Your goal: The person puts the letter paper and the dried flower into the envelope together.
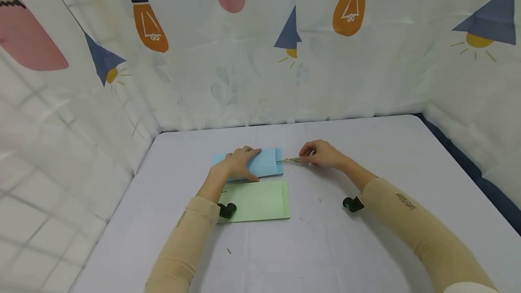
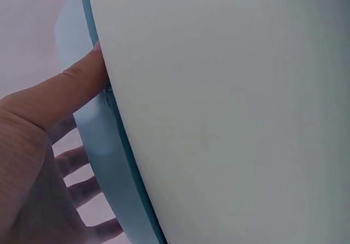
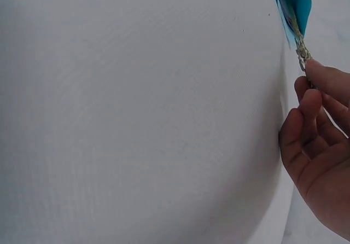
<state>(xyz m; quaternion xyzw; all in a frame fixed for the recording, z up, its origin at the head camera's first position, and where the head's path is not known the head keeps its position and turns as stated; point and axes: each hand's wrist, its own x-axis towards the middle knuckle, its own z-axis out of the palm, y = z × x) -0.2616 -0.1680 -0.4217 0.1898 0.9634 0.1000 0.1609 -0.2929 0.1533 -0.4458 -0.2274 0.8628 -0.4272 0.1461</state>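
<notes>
A light blue envelope (image 1: 266, 163) lies flat on the table, its open mouth facing right. My left hand (image 1: 239, 163) rests on its left half with the fingers laid flat and the thumb (image 2: 76, 85) against its near edge (image 2: 104, 145). My right hand (image 1: 321, 153) pinches a thin, pale twisted strand (image 1: 291, 160) between thumb and fingertips (image 3: 320, 80). The strand's (image 3: 301, 50) far end sits inside the blue envelope's mouth (image 3: 294, 3). A light green envelope (image 1: 256, 200) lies just in front of the blue one, under my left wrist.
The pale lilac table (image 1: 366, 248) is walled on three sides by a white curtain (image 1: 244, 71) printed with bulbs and lamps. Black wrist-camera mounts (image 1: 352, 204) hang under both forearms. A few small specks lie on the tabletop near the front.
</notes>
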